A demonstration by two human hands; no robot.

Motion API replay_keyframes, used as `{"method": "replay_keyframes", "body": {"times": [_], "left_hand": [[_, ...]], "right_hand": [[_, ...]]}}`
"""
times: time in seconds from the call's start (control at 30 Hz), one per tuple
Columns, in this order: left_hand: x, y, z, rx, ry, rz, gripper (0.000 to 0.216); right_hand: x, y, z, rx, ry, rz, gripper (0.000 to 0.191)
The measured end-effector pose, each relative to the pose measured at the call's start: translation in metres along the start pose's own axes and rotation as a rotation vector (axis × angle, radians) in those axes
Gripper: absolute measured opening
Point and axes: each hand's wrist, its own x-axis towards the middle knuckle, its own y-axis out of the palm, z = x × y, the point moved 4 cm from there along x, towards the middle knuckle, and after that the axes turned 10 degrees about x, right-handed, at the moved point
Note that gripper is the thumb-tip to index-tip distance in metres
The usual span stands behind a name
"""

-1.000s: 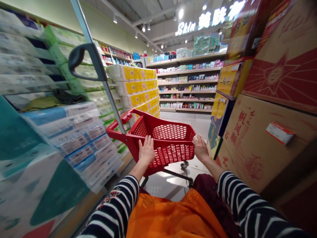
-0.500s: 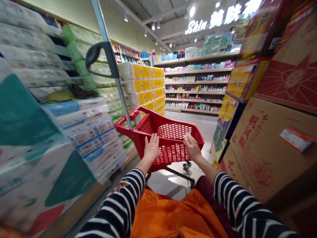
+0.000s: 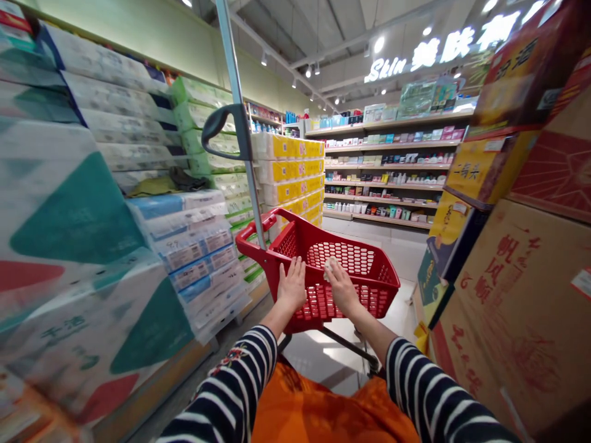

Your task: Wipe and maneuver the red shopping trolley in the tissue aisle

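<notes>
A red plastic shopping cart (image 3: 376,258) with a perforated basket stands side-on before me. My left hand (image 3: 292,284) lies against its near side close to the rim, fingers stretched and apart, with nothing in it. To its right, my right hand (image 3: 342,288) is closed over a crumpled whitish cloth (image 3: 329,268), which is pressed at the near rim. The fingers cover much of the cloth. A metal pole (image 3: 253,197) with a grey loop handle (image 3: 224,132) rises at the cart's push-bar end. The basket's near wall hides part of its floor.
Stacked tissue packs (image 3: 198,246) crowd the left side, with yellow-and-white packs (image 3: 290,169) behind the cart. Cardboard cartons (image 3: 517,295) and yellow boxes (image 3: 480,166) rise close on the right. Shelves of cosmetics (image 3: 388,166) stand across the back.
My right hand has slid left along the cart's near rim with the cloth, closer to my left hand. My left hand stays on the side. The view has turned slightly left.
</notes>
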Motion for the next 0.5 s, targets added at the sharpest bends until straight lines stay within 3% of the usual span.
{"method": "replay_keyframes", "body": {"times": [0.2, 0.5], "left_hand": [[0.000, 0.004, 0.003, -0.007, -0.009, -0.008, 0.075], [-0.008, -0.002, -0.011, -0.019, 0.046, 0.003, 0.067]], "right_hand": [[-0.024, -0.033, -0.036, -0.123, 0.116, 0.005, 0.053], [0.020, 0.020, 0.033, -0.031, 0.018, 0.023, 0.057]]}}
